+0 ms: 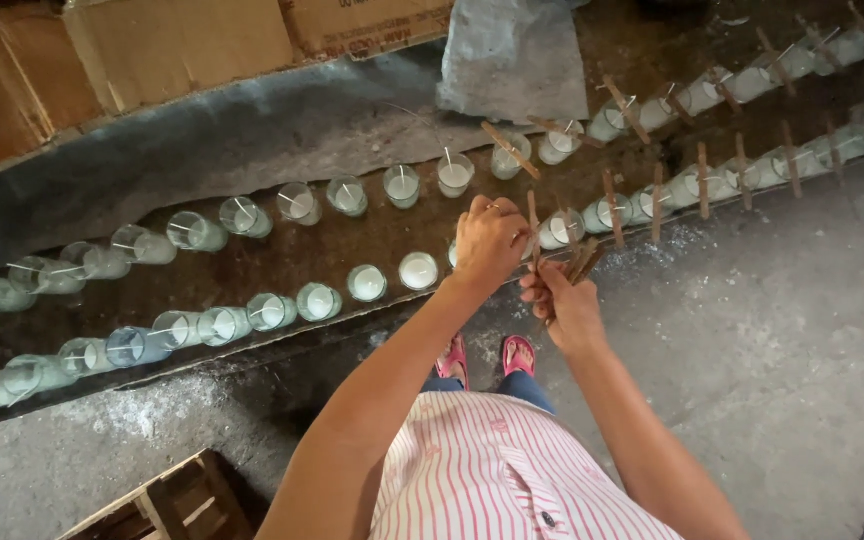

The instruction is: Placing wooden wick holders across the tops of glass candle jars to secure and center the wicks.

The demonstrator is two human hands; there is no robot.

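The right hand (564,305) is closed around a small bundle of thin brown wooden sticks (584,262), their ends fanning up and to the right above the knuckles. Just beside it, the left hand (489,240) pinches a single stick (532,222) between fingertips and holds it upright over the near edge of the long low bench (282,262) (a dark, wax-stained plank that runs across the whole view). Below the hands, the person's pink striped shirt (492,470) and pink sandals (487,357) show against the grey concrete floor (782,340), and a wooden crate (167,500) sits at the lower left. On the bench, two rows of clear glass candle jars (367,283) filled with pale wax follow its length, one row along the near edge and one along the far edge. Jars to the left of the hands have bare wicks; those to the right each carry a stick laid across the rim (613,208), holding the wick. Beyond the far edge lie a grey sheet (512,55) and cardboard boxes (182,40).
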